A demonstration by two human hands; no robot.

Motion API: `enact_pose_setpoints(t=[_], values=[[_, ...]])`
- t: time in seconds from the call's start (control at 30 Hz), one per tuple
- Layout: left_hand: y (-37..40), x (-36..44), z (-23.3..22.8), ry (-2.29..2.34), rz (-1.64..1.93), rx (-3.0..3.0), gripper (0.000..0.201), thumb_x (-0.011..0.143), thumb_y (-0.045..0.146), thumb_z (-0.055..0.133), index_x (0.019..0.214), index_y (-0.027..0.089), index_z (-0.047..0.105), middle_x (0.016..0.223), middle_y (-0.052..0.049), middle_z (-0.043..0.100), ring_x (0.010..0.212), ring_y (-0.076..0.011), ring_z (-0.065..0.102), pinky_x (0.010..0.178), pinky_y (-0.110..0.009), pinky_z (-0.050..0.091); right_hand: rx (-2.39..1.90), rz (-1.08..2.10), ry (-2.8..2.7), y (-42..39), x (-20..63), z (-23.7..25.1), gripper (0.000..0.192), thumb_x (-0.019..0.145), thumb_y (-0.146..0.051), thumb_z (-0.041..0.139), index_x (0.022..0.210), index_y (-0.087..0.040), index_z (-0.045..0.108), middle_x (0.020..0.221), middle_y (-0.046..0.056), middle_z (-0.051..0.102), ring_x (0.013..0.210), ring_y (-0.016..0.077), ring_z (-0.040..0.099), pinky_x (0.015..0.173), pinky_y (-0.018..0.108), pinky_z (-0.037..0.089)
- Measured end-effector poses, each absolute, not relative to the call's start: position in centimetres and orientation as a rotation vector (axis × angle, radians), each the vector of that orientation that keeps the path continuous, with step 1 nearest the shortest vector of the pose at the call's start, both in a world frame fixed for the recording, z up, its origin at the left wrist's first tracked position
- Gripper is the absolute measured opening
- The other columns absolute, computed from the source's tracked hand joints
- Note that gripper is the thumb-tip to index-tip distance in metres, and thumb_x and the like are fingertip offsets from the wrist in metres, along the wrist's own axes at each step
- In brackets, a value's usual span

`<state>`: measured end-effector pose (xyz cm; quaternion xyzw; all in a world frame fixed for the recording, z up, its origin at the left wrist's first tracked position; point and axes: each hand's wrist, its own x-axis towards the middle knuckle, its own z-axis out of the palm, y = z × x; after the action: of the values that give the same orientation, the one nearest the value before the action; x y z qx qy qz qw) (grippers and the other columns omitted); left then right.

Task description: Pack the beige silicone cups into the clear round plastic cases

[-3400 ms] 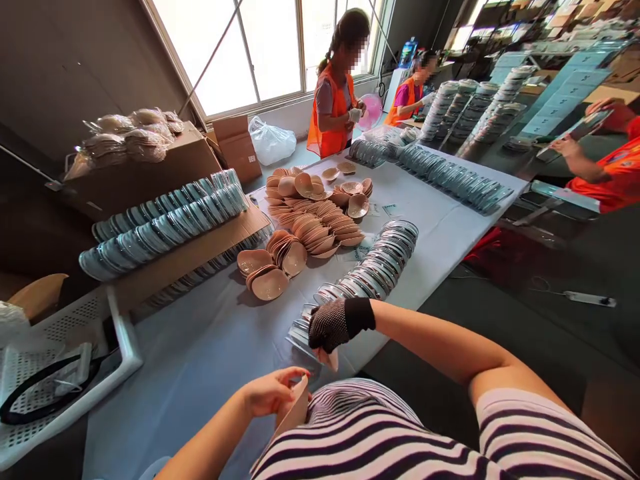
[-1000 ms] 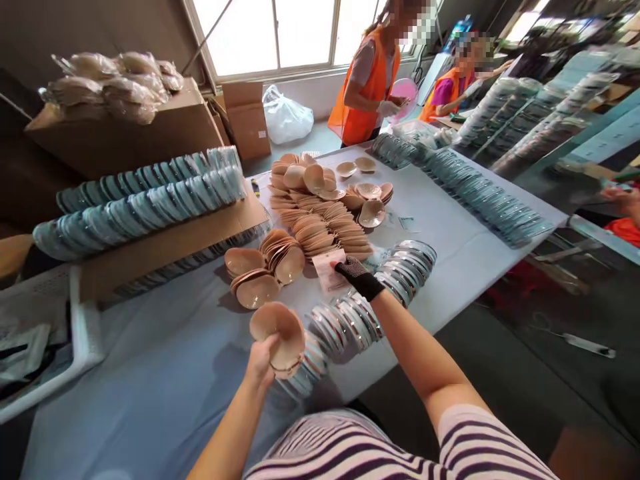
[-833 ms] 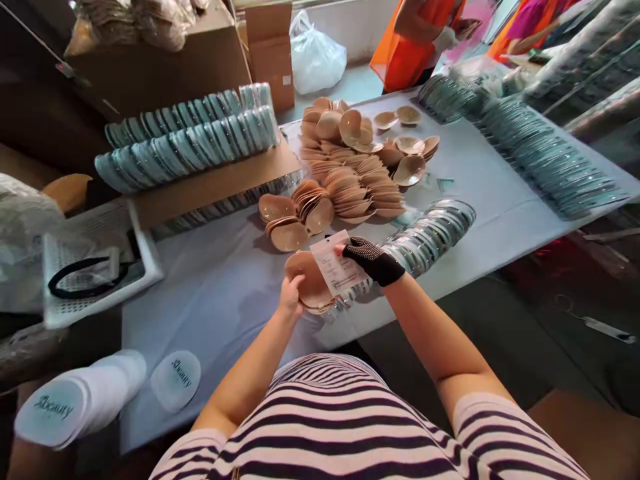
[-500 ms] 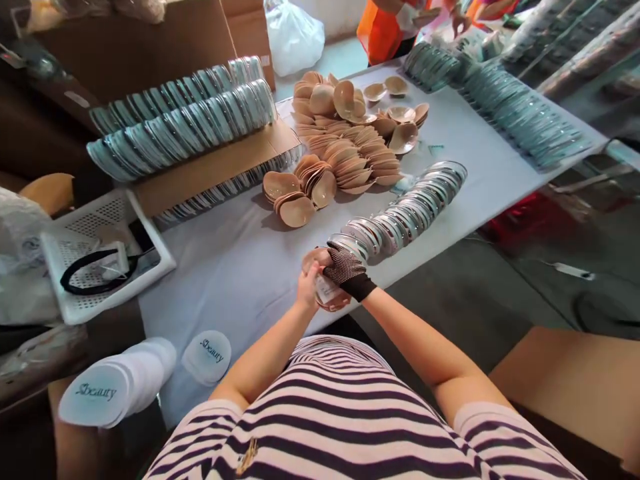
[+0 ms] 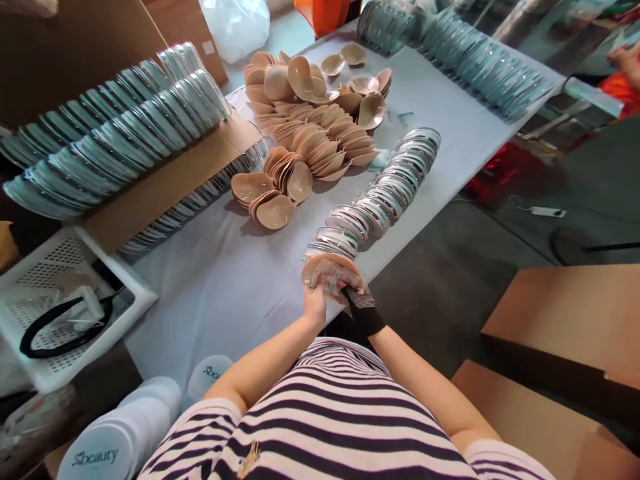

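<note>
At the near table edge, both hands hold a beige silicone bra cup (image 5: 331, 268) that has a clear, shiny layer on it. My left hand (image 5: 316, 301), bare, grips its left side with the thumb on top. On the right side, my right hand (image 5: 357, 299) closes round it in a black dotted fingerless glove; some fingers are hidden beneath. Just beyond the cup, a curved row of clear packs with silvery rims (image 5: 385, 193) runs away to the right. Loose and stacked beige cups (image 5: 313, 137) lie in a heap farther left.
Left, more packed rows (image 5: 120, 143) stand on a cardboard box (image 5: 175, 180), with a white basket (image 5: 145, 293) nearer me. Round printed cards (image 5: 107, 447) lie lower left. Another long row (image 5: 485, 63) lines the far table edge. Cardboard boxes (image 5: 565, 320) stand right.
My right hand has come away from the end of the row and turned to the cup's right side. The held cup now faces up between both hands. The view has shifted.
</note>
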<state>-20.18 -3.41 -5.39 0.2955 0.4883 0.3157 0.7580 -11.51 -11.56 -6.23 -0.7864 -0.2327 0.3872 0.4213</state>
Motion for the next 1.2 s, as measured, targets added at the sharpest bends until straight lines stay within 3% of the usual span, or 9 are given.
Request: enact_pose_setpoints(t=[0.1, 0.2, 0.3, 0.43, 0.6, 0.77, 0.97, 1.2], values=[[-1.9, -21.0, -6.6, 0.901, 0.601, 1.149, 0.036, 0.083, 0.035, 0.072, 0.116, 0.020, 0.068, 0.115, -0.009, 0.070, 0.115, -0.0268, 0.061, 0.105, -0.040, 0.044, -2.121, 0.696, -0.382, -13.6, -7.8, -7.2, 0.026, 0.084, -0.042, 0.055, 0.095, -0.021, 0.065, 0.098, 0.014, 0.073, 0.098, 0.0315, 0.068, 0.092, 0.052, 0.055], [1.2, -21.4, -8.2, 0.884, 0.570, 1.791, 0.025, 0.086, 0.029, 0.066, 0.111, 0.022, 0.068, 0.118, -0.009, 0.067, 0.118, -0.0266, 0.056, 0.109, -0.044, 0.039, -2.181, 0.356, -0.315, -15.4, -5.5, -7.4, 0.032, 0.083, -0.048, 0.054, 0.088, -0.019, 0.064, 0.091, 0.016, 0.072, 0.089, 0.0305, 0.068, 0.086, 0.051, 0.056], [3.6, -21.1, -9.7, 0.797, 0.420, 2.248, 0.019, 0.090, 0.028, 0.062, 0.107, 0.024, 0.069, 0.118, -0.009, 0.067, 0.118, -0.0271, 0.056, 0.109, -0.045, 0.039, -2.179, 0.074, -0.412, -15.9, -5.2, -7.4, 0.037, 0.084, -0.052, 0.053, 0.091, -0.018, 0.065, 0.092, 0.015, 0.071, 0.088, 0.0285, 0.067, 0.085, 0.049, 0.055], [4.5, -20.4, -10.2, 0.681, 0.340, 2.519, 0.026, 0.093, 0.036, 0.060, 0.116, 0.027, 0.068, 0.123, -0.007, 0.068, 0.121, -0.0274, 0.057, 0.108, -0.044, 0.038, -2.199, -0.117, -0.651, -15.2, -6.3, -7.9, 0.038, 0.092, -0.044, 0.047, 0.111, -0.018, 0.067, 0.103, 0.014, 0.070, 0.097, 0.0278, 0.066, 0.091, 0.048, 0.053], [4.7, -19.6, -10.2, 0.701, 0.251, 2.621, 0.028, 0.093, 0.043, 0.060, 0.111, 0.023, 0.067, 0.142, -0.010, 0.058, 0.139, -0.0318, 0.045, 0.105, -0.045, 0.039, -2.207, -0.154, -0.677, -14.3, -7.2, -8.8, 0.040, 0.098, -0.039, 0.042, 0.123, -0.017, 0.064, 0.107, 0.016, 0.068, 0.099, 0.0283, 0.064, 0.092, 0.047, 0.052], [5.5, -18.7, -10.0, 0.712, 0.139, 2.690, 0.045, 0.090, 0.046, 0.062, 0.129, 0.024, 0.059, 0.140, -0.011, 0.059, 0.128, -0.0328, 0.051, 0.101, -0.046, 0.040, -2.244, -0.091, -0.642, -14.5, -7.1, -9.7, 0.041, 0.098, -0.038, 0.040, 0.124, -0.017, 0.063, 0.112, 0.016, 0.068, 0.105, 0.0293, 0.064, 0.097, 0.048, 0.051], [6.2, -18.6, -9.2, 0.657, 0.027, 2.768, 0.052, 0.089, 0.054, 0.059, 0.134, 0.029, 0.061, 0.139, -0.013, 0.055, 0.126, -0.0357, 0.048, 0.100, -0.048, 0.037, -2.237, -0.005, -0.536, -15.2, -7.2, -10.4, 0.040, 0.095, -0.039, 0.042, 0.119, -0.016, 0.065, 0.110, 0.016, 0.070, 0.104, 0.0291, 0.066, 0.095, 0.048, 0.053], [6.0, -18.1, -7.2, 0.493, -0.175, 2.869, 0.057, 0.084, 0.063, 0.062, 0.132, 0.032, 0.062, 0.110, -0.012, 0.063, 0.108, -0.0321, 0.053, 0.089, -0.045, 0.040, -2.070, 0.050, -0.469, -15.5, -7.2, -10.9, 0.033, 0.093, -0.042, 0.049, 0.107, -0.018, 0.067, 0.103, 0.014, 0.072, 0.095, 0.0277, 0.068, 0.088, 0.046, 0.056]])
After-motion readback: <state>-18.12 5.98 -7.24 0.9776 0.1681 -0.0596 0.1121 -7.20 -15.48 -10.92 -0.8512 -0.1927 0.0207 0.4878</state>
